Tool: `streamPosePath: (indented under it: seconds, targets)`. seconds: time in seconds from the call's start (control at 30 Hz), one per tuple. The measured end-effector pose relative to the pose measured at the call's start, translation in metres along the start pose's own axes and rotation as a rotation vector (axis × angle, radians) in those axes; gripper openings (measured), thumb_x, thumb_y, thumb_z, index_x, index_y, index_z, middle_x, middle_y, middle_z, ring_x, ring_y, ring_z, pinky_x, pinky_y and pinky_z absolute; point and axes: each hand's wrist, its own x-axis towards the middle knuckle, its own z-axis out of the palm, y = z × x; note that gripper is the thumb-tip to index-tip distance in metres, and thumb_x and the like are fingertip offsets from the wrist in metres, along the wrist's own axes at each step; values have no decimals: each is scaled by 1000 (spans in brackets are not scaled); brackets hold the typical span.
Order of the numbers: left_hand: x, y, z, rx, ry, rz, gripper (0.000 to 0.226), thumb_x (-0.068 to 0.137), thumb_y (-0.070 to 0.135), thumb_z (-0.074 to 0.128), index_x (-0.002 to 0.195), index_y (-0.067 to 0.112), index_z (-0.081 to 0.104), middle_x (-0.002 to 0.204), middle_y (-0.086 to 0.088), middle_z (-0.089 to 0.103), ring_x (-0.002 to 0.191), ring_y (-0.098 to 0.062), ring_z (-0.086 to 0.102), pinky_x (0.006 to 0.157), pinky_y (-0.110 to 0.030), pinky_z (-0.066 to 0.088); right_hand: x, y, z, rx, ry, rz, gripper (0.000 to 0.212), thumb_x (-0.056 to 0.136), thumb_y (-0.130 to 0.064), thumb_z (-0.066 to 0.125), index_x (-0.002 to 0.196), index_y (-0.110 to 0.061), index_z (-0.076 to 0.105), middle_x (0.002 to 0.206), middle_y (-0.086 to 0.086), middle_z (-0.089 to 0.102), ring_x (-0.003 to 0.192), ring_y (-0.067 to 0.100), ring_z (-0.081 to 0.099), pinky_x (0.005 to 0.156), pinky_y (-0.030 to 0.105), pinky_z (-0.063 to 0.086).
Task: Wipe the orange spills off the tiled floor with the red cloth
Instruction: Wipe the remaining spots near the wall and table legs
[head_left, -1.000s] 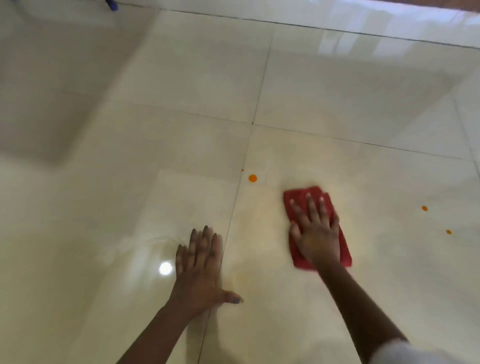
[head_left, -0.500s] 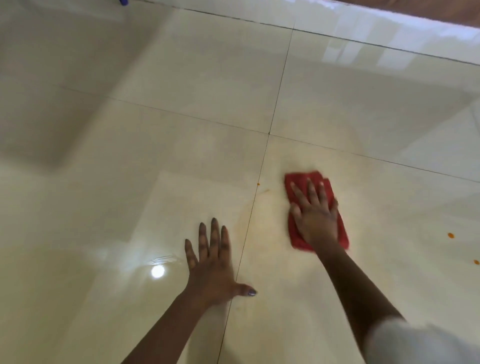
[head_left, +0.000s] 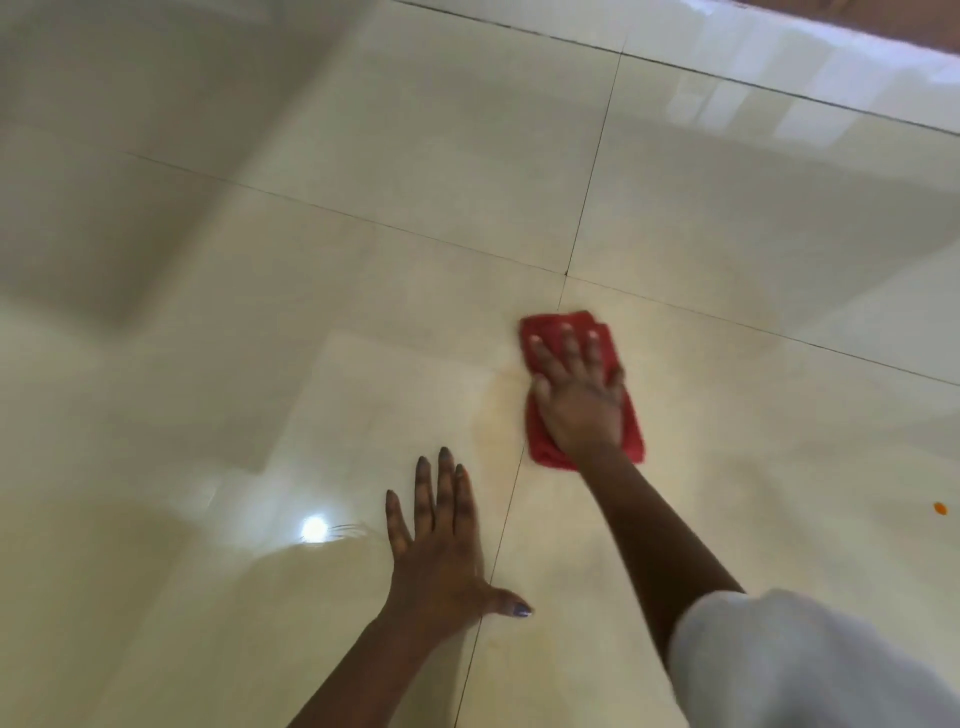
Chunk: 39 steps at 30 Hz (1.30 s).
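My right hand (head_left: 576, 389) presses flat on the folded red cloth (head_left: 543, 447), which lies on the glossy cream tiled floor (head_left: 363, 218) just right of a grout line. A faint orange smear (head_left: 493, 410) marks the tile left of the cloth. One small orange spill (head_left: 940, 508) shows at the far right edge. My left hand (head_left: 441, 545) rests flat on the floor with fingers spread, holding nothing, to the near left of the cloth.
Dark grout lines (head_left: 582, 208) cross just beyond the cloth. A bright light reflection (head_left: 314, 529) shines on the tile left of my left hand. A reddish-brown edge (head_left: 883, 21) borders the floor at the top right. My white sleeve (head_left: 789, 670) fills the lower right.
The red cloth under my right hand has slid forward and left over the spot where the round orange drop lay. That drop is gone, leaving a faint smear. The view has shifted left.
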Motion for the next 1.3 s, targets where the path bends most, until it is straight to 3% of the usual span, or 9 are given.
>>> streamPosePath:
  seconds: [0.17, 0.33, 0.47, 0.57, 0.83, 1.0, 1.1, 1.2, 1.3]
  targets:
    - [-17, -29, -6, -90, 90, -74, 152, 36, 96, 42, 131, 7, -37, 139, -7, -48, 129, -22, -43, 108, -48, -20, -107, -21, 27, -60, 13, -408, 54, 89, -43, 29, 142, -41, 23, 153, -3, 23, 143, 26, 14, 108, 58, 23]
    - [-33, -58, -2, -106, 91, -110, 149, 29, 99, 22, 128, 9, -43, 140, -9, -47, 128, -22, -44, 106, -43, -22, -49, -3, 8, -31, 27, -106, 56, 89, -46, 14, 145, -43, 16, 157, -2, 10, 144, 22, -1, 112, 54, 8]
    - [-43, -72, 10, -87, 75, -124, 146, 42, 101, 17, 144, -3, 12, 153, -23, 9, 141, -28, -1, 110, -41, -5, -57, -94, 30, -66, -7, -382, 56, 87, -42, 19, 143, -42, 24, 156, 0, 16, 144, 25, 5, 110, 58, 11]
    - [-64, -87, 23, -130, 85, -165, 146, 42, 101, 25, 144, -2, 12, 153, -23, 10, 142, -27, -1, 110, -37, -6, -161, -84, 53, -79, -29, -599, 52, 83, -41, 35, 135, -42, 42, 150, -3, 34, 141, 24, 22, 107, 58, 21]
    - [-75, -83, 18, -130, 156, -137, 153, 17, 102, 6, 130, 8, -38, 138, -6, -48, 123, -16, -50, 103, -34, -29, -103, -53, 26, -96, 28, -266, 57, 84, -39, 22, 138, -37, 40, 150, 3, 33, 140, 29, 23, 105, 59, 22]
    - [-90, -63, 33, -59, 105, 13, 148, 39, 100, 24, 146, 4, -10, 153, -14, -23, 139, -18, -26, 108, -30, -22, -228, -25, 54, -117, -15, -590, 54, 77, -39, 41, 131, -44, 45, 145, -3, 41, 137, 23, 29, 105, 54, 18]
    - [-87, -41, 43, 4, 8, 67, 139, 47, 99, 16, 142, -3, 24, 152, -18, 17, 140, -28, 11, 109, -39, 3, -213, 49, 38, -89, 84, -344, 58, 75, -33, 37, 132, -40, 40, 140, 5, 48, 134, 26, 31, 102, 51, 23]
    - [-72, -13, 42, 48, 31, 148, 133, 53, 96, 20, 141, -2, 29, 151, -18, 22, 139, -26, 17, 108, -40, 8, -138, 67, 13, -41, 106, 56, 57, 86, -38, 21, 142, -38, 29, 150, 5, 32, 141, 29, 21, 105, 58, 23]
    - [-58, 11, 43, 87, 39, 225, 131, 56, 95, 19, 141, -3, 27, 151, -20, 22, 140, -27, 12, 109, -39, 6, -123, 42, 16, -29, 50, -11, 55, 90, -39, 23, 144, -40, 23, 156, 1, 17, 144, 27, 7, 109, 59, 14]
